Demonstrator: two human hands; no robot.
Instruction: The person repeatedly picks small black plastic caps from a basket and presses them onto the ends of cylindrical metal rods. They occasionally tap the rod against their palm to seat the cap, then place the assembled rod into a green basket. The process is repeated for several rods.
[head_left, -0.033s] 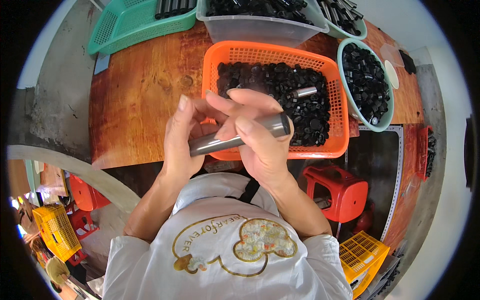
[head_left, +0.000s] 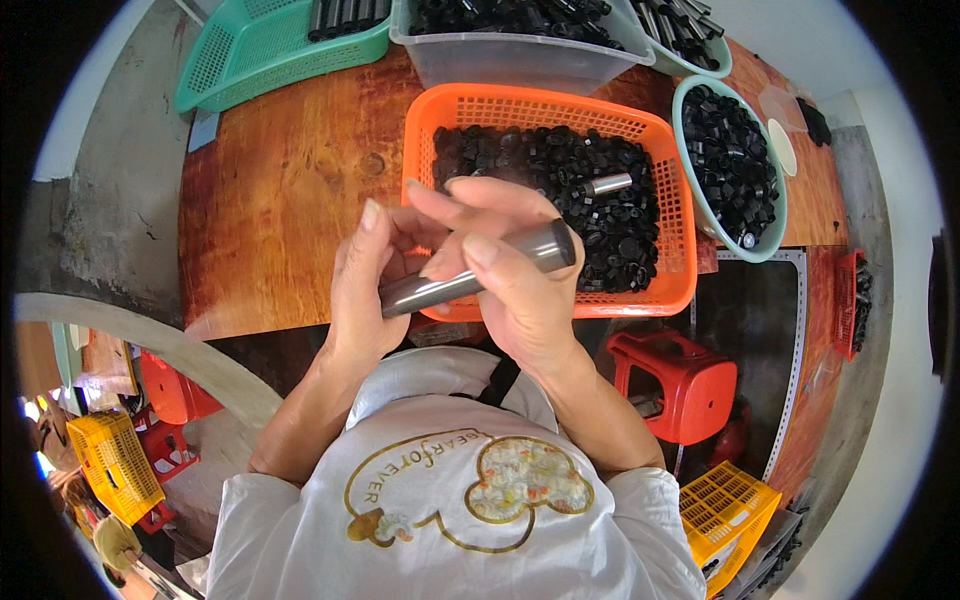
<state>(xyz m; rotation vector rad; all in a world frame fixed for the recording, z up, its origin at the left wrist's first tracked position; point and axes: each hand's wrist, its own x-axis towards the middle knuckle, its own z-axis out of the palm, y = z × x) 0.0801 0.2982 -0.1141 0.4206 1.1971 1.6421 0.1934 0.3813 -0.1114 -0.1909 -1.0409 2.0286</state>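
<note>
One grey metal tube [head_left: 432, 292] is held up in front of the orange basket [head_left: 640, 304] on my feed. Its long axis slants from the left hand [head_left: 366, 270], rightward and upward in view, to a black end cap [head_left: 567, 243]. The right hand [head_left: 522, 295] is nearer that cap, its fingers clamped around the tube; whether the left fingers grip the other end, I cannot tell.

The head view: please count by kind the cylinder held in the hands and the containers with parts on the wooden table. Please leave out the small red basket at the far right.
Held grey cylinder: 1
Orange basket: 1
Green rectangular basket: 1
Clear plastic bin: 1
Pale green basins: 2
Total: 6
</note>
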